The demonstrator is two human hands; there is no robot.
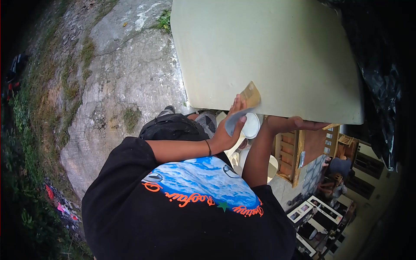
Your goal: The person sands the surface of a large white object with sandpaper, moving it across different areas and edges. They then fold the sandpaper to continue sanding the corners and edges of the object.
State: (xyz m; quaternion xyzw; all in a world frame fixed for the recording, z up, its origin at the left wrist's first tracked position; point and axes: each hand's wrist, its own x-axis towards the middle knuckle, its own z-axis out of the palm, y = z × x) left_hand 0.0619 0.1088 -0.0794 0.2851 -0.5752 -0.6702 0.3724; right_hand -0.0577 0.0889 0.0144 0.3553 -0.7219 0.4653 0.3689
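Note:
A large pale cream-green board (pixel 264 52) fills the upper middle of the view, its near edge facing me. My left hand (pixel 229 132) is closed on a curled piece of sandpaper (pixel 250 95), tan at the far end and grey nearer the palm. The tan end rests against the board's face close to the near edge. At that edge, to the right, my right hand (pixel 286 124) grips the board with the thumb showing and the fingers stretched along underneath. Part of the right fingers is hidden by the board.
White buckets (pixel 251 125) stand below the board's edge. Wooden frames (pixel 288 151) lie to the right, with black-and-white framed pieces (pixel 320 216) farther down. Black plastic sheeting (pixel 381 86) hangs at the right. Cracked concrete (pixel 121 86) and grass lie on the left.

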